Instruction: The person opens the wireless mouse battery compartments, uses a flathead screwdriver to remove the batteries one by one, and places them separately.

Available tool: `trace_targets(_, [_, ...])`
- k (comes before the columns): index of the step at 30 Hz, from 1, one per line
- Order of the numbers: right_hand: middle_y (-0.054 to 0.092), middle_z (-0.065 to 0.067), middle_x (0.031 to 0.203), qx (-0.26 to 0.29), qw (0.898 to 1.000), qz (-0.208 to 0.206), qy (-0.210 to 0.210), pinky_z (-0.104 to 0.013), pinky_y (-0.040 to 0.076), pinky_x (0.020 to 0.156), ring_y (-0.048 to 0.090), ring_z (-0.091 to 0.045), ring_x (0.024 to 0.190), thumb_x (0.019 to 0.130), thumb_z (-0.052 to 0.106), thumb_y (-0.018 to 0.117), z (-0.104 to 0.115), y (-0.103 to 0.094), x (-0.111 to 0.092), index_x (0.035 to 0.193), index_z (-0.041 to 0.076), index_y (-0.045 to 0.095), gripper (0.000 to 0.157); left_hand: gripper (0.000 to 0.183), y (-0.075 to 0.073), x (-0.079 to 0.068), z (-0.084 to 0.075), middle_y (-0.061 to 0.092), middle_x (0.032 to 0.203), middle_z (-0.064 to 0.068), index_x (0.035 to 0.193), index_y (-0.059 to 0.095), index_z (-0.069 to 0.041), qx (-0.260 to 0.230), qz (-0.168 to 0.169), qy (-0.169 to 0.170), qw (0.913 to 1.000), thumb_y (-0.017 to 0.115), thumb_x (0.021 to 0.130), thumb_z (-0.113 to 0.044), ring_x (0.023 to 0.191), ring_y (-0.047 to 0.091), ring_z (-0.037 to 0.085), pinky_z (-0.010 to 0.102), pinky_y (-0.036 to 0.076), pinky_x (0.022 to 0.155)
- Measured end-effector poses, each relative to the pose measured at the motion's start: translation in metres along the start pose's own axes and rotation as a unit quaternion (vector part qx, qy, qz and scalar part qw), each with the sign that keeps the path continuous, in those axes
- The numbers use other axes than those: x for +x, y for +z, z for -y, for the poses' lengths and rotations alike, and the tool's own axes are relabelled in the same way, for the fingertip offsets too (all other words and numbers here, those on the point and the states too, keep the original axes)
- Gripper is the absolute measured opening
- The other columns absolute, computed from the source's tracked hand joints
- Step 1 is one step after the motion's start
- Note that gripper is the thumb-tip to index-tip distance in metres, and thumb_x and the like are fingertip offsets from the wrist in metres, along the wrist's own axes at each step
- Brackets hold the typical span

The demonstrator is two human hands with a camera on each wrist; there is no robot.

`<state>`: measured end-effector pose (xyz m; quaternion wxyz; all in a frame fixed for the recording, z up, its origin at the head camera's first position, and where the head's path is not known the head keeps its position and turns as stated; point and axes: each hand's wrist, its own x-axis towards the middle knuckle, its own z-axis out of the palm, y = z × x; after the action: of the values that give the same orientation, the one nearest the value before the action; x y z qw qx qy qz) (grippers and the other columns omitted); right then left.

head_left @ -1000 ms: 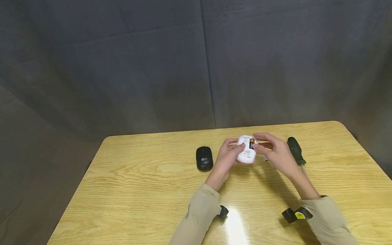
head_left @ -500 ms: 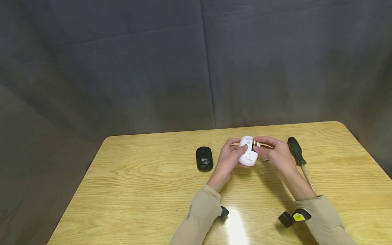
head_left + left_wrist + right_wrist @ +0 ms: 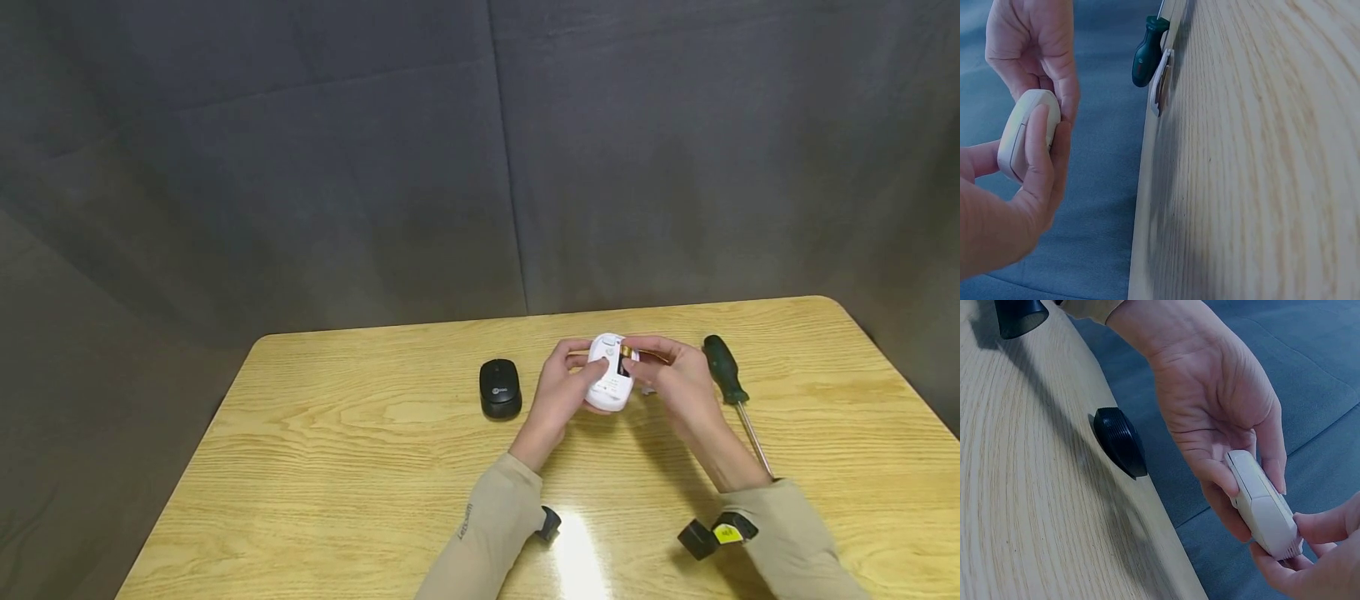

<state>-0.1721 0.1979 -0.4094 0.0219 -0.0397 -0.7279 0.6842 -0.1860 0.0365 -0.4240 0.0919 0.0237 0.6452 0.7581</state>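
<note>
In the head view, a white computer mouse [image 3: 606, 390] is held above the table with its underside up and its battery slot uncovered. My left hand [image 3: 557, 392] grips it, thumb on the underside and fingers behind. A black battery with a copper end [image 3: 627, 351] shows at the slot, between the thumb and forefinger of my right hand [image 3: 678, 379], which pinches it there. Both wrist views hide the battery. They show the white mouse [image 3: 1011, 139] from the side, with fingers of both hands around it.
A black mouse [image 3: 500, 389] lies on the wooden table [image 3: 360, 450] left of the hands. A green-handled screwdriver [image 3: 723, 368] lies to the right. Beneath the right hand is a small white cover [image 3: 1160, 84], near the table's far edge. A dark curtain [image 3: 375, 183] hangs behind.
The white mouse has shifted slightly right and toward me, and its underside has tilted. My right hand has stayed at the battery slot, its wrist moving slightly left.
</note>
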Motion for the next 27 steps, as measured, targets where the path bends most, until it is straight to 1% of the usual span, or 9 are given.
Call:
trace_targets(6, [0.068, 0.002, 0.116, 0.015, 1.000, -0.004, -0.025, -0.018, 0.054, 0.082, 0.064, -0.007, 0.101, 0.097, -0.004, 0.064, 0.0010, 0.0010, -0.0026, 0.123, -0.017, 0.064, 0.029, 0.034, 0.0006, -0.0001, 0.0011, 0.066, 0.106, 0.011, 0.129, 0.059, 0.002, 0.008, -0.009, -0.004, 0.9999, 0.067, 0.097, -0.007, 0.076, 0.065, 0.015, 0.033, 0.059, 0.053])
trace_targets(11, [0.069, 0.007, 0.114, 0.032, 0.999, -0.008, -0.037, -0.017, 0.054, 0.085, 0.065, -0.006, 0.103, 0.096, -0.005, 0.064, 0.0007, 0.0025, -0.0027, 0.122, -0.020, 0.063, 0.030, 0.033, 0.0010, -0.0005, 0.0009, 0.067, 0.105, 0.011, 0.127, 0.060, 0.002, 0.005, -0.015, -0.002, 0.9999, 0.067, 0.096, -0.008, 0.076, 0.065, 0.015, 0.033, 0.059, 0.052])
trace_targets(14, [0.070, 0.009, 0.113, 0.034, 0.998, -0.011, -0.044, -0.017, 0.053, 0.085, 0.065, -0.007, 0.104, 0.096, -0.005, 0.064, -0.0007, 0.0025, -0.0024, 0.121, -0.020, 0.064, 0.029, 0.033, 0.0016, -0.0006, 0.0004, 0.068, 0.105, 0.011, 0.126, 0.060, 0.002, 0.013, -0.019, 0.002, 0.9997, 0.068, 0.095, -0.007, 0.077, 0.065, 0.015, 0.032, 0.058, 0.052])
trace_targets(16, [0.072, 0.009, 0.113, 0.044, 0.998, -0.007, -0.054, -0.017, 0.053, 0.087, 0.066, -0.007, 0.106, 0.096, -0.004, 0.065, -0.0012, 0.0027, -0.0024, 0.120, -0.019, 0.065, 0.028, 0.033, 0.0017, -0.0006, 0.0008, 0.068, 0.106, 0.011, 0.126, 0.060, 0.001, 0.019, -0.020, 0.001, 0.9996, 0.068, 0.095, -0.008, 0.078, 0.065, 0.015, 0.032, 0.059, 0.053])
trace_targets(20, [0.074, 0.010, 0.112, 0.039, 0.996, 0.003, -0.079, -0.017, 0.052, 0.090, 0.066, -0.004, 0.108, 0.098, -0.001, 0.067, 0.0009, 0.0043, -0.0033, 0.120, -0.018, 0.065, 0.028, 0.033, 0.0016, -0.0013, 0.0012, 0.067, 0.106, 0.011, 0.127, 0.060, 0.001, 0.023, -0.021, 0.002, 0.9995, 0.068, 0.096, -0.008, 0.079, 0.065, 0.015, 0.033, 0.059, 0.053])
trace_targets(23, [0.075, 0.010, 0.110, 0.020, 0.994, -0.002, -0.105, -0.016, 0.051, 0.090, 0.066, -0.004, 0.108, 0.099, 0.000, 0.067, 0.0037, 0.0046, -0.0040, 0.119, -0.016, 0.066, 0.026, 0.034, 0.0024, -0.0019, -0.0011, 0.067, 0.107, 0.011, 0.127, 0.059, 0.001, 0.014, -0.019, 0.008, 0.9997, 0.068, 0.096, -0.009, 0.078, 0.065, 0.016, 0.039, 0.060, 0.055])
trace_targets(25, [0.075, 0.005, 0.111, 0.009, 0.993, -0.009, -0.121, -0.016, 0.051, 0.090, 0.066, -0.003, 0.107, 0.099, -0.001, 0.067, 0.0041, 0.0038, -0.0038, 0.118, -0.013, 0.068, 0.023, 0.034, 0.0032, -0.0021, -0.0027, 0.066, 0.107, 0.011, 0.128, 0.059, 0.001, 0.009, -0.018, 0.010, 0.9997, 0.068, 0.096, -0.008, 0.078, 0.065, 0.016, 0.042, 0.061, 0.056])
trace_targets(27, [0.075, 0.001, 0.113, -0.006, 0.991, -0.018, -0.133, -0.016, 0.052, 0.090, 0.066, -0.003, 0.107, 0.098, 0.000, 0.069, 0.0044, 0.0034, -0.0045, 0.117, -0.010, 0.069, 0.022, 0.034, 0.0040, -0.0023, -0.0037, 0.066, 0.108, 0.011, 0.128, 0.059, 0.001, 0.004, -0.019, 0.009, 0.9998, 0.068, 0.096, -0.008, 0.078, 0.065, 0.017, 0.043, 0.061, 0.057])
